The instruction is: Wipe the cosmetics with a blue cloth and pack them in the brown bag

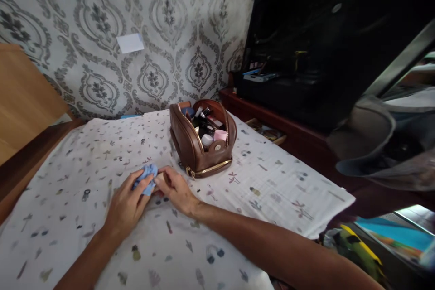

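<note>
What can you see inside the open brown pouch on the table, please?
Inside the brown pouch, small containers stand packed together: a pink-capped jar, a white-capped one and dark bottles behind. Whatever lies beneath them, and the pouch's bottom, is covered.

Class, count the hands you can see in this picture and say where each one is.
2. The left hand rests on the tablecloth, gripping a blue cloth; the right hand lies beside it, against that cloth, in front of the open brown bag.

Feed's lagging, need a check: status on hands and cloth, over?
Left hand grips blue cloth on sheet. Right hand touching it. Open brown pouch just beyond, apart.
</note>
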Demonstrator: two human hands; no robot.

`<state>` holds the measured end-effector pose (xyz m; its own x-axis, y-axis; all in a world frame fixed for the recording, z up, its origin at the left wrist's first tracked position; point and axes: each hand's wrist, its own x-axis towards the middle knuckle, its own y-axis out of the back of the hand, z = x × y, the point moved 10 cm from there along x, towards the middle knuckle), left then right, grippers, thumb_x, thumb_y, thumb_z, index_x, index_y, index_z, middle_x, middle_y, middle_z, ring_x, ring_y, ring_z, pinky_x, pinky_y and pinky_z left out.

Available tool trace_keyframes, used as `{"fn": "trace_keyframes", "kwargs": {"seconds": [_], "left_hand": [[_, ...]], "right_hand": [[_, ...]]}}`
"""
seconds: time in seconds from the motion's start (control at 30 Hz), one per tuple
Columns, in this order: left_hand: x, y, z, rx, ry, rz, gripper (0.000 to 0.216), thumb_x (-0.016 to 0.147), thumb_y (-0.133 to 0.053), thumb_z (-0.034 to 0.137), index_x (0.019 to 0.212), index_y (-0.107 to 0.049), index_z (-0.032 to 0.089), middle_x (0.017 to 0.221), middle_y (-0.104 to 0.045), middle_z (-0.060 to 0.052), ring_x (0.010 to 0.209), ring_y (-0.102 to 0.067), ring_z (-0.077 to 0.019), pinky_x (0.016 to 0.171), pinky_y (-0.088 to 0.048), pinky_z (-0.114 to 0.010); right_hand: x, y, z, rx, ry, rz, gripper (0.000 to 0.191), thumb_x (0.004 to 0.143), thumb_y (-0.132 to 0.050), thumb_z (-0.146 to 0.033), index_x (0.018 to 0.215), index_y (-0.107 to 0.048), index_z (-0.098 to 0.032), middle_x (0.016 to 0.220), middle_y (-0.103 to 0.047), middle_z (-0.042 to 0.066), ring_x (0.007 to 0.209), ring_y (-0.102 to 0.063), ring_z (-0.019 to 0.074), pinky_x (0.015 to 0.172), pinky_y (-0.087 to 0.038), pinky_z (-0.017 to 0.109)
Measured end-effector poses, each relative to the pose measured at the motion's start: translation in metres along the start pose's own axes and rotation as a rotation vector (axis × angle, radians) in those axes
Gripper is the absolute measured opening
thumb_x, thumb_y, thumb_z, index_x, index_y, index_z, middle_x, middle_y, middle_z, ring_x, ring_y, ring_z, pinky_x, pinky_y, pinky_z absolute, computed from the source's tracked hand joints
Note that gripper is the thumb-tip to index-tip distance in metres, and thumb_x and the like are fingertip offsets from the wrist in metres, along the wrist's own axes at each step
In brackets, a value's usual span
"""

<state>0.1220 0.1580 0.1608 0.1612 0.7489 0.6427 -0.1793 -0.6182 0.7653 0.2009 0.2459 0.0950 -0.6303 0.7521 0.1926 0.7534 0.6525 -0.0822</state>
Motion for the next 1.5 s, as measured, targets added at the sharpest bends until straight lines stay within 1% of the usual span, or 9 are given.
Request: {"fn": "trace_keyframes", "kwargs": {"seconds": [0.17, 0.3, 0.47, 0.57, 0.73, 0.9, 1.03, 1.27, 1.5], "left_hand": [[0.0, 0.012, -0.014, -0.054, 0.055, 0.07, 0.02, 0.1, -0.047, 0.032, 0.091, -0.063, 0.023, 0.108, -0.067, -0.008, 0.088, -0.071, -0.0206, 0.074, -0.059, -0.031], [0.001, 0.013, -0.025, -0.15, 0.124, 0.058, 0.025, 0.099, -0.046, 0.032, 0.077, -0.054, 0.023, 0.097, -0.067, -0.007, 0.092, -0.07, -0.022, 0.078, -0.056, -0.032], [-0.006, -0.003, -0.038, -0.141, 0.21, -0.087, 0.03, 0.095, -0.052, 0.051, 0.107, -0.056, 0.024, 0.095, -0.071, -0.003, 0.07, -0.069, -0.0195, 0.059, -0.053, -0.028], [-0.005, -0.009, -0.028, -0.082, 0.104, -0.134, 0.046, 0.092, -0.056, 0.056, 0.126, -0.052, 0.025, 0.11, -0.072, -0.005, 0.085, -0.073, -0.0227, 0.067, -0.057, -0.029], [-0.002, -0.005, -0.017, 0.055, -0.025, -0.081, 0.034, 0.1, -0.045, 0.05, 0.119, -0.056, 0.024, 0.103, -0.069, -0.004, 0.077, -0.072, -0.0185, 0.063, -0.054, -0.026], [-0.006, 0.006, -0.001, 0.341, -0.238, 0.044, 0.027, 0.102, -0.046, 0.036, 0.114, -0.06, 0.018, 0.096, -0.068, -0.009, 0.078, -0.069, -0.0227, 0.069, -0.052, -0.032], [-0.006, 0.009, 0.011, 0.382, -0.348, 0.077, 0.021, 0.1, -0.049, 0.025, 0.114, -0.061, 0.015, 0.097, -0.067, -0.011, 0.082, -0.066, -0.0243, 0.073, -0.05, -0.035], [-0.002, 0.006, 0.022, 0.213, -0.316, 0.013, 0.038, 0.102, -0.048, 0.039, 0.125, -0.058, 0.01, 0.109, -0.064, -0.017, 0.096, -0.063, -0.0284, 0.082, -0.05, -0.039], [-0.003, 0.0, 0.031, 0.108, -0.258, -0.027, 0.035, 0.101, -0.046, 0.017, 0.135, -0.052, 0.012, 0.113, -0.063, -0.014, 0.101, -0.061, -0.026, 0.088, -0.049, -0.038]], "right_hand": [[0.003, 0.005, 0.01, -0.007, -0.039, 0.032, 0.031, 0.086, -0.066, -0.049, 0.104, -0.058, -0.025, 0.071, -0.043, -0.005, 0.06, -0.05, 0.0131, 0.055, -0.049, 0.027], [0.003, 0.004, 0.009, 0.041, -0.067, 0.008, 0.03, 0.084, -0.067, -0.044, 0.105, -0.058, -0.024, 0.074, -0.041, -0.005, 0.061, -0.046, 0.012, 0.057, -0.05, 0.027], [-0.004, 0.006, -0.02, -0.161, 0.109, -0.016, 0.024, 0.087, -0.062, -0.038, 0.107, -0.06, -0.023, 0.071, -0.039, -0.006, 0.065, -0.042, 0.0125, 0.059, -0.04, 0.025], [-0.006, 0.006, -0.028, -0.216, 0.157, -0.028, 0.025, 0.089, -0.06, -0.038, 0.108, -0.061, -0.023, 0.073, -0.04, -0.005, 0.068, -0.043, 0.0133, 0.063, -0.039, 0.025], [-0.005, 0.004, -0.025, -0.232, 0.15, -0.032, 0.025, 0.09, -0.061, -0.038, 0.11, -0.061, -0.023, 0.073, -0.04, -0.005, 0.07, -0.045, 0.0136, 0.065, -0.041, 0.025], [-0.002, 0.006, -0.014, -0.238, 0.039, 0.011, 0.027, 0.093, -0.06, -0.04, 0.112, -0.06, -0.021, 0.074, -0.044, -0.005, 0.069, -0.049, 0.0125, 0.065, -0.042, 0.025], [0.0, 0.005, -0.01, -0.346, 0.004, -0.054, 0.022, 0.092, -0.062, -0.038, 0.104, -0.063, -0.02, 0.069, -0.048, -0.006, 0.066, -0.049, 0.0119, 0.062, -0.038, 0.025], [0.005, 0.013, 0.009, -0.209, -0.001, -0.056, 0.023, 0.084, -0.071, -0.031, 0.103, -0.066, -0.019, 0.071, -0.05, -0.005, 0.069, -0.049, 0.0121, 0.065, -0.04, 0.024], [0.005, 0.01, 0.019, -0.098, -0.009, -0.128, 0.039, 0.076, -0.081, -0.047, 0.102, -0.068, -0.02, 0.076, -0.058, -0.004, 0.072, -0.053, 0.0132, 0.07, -0.046, 0.026]]}}
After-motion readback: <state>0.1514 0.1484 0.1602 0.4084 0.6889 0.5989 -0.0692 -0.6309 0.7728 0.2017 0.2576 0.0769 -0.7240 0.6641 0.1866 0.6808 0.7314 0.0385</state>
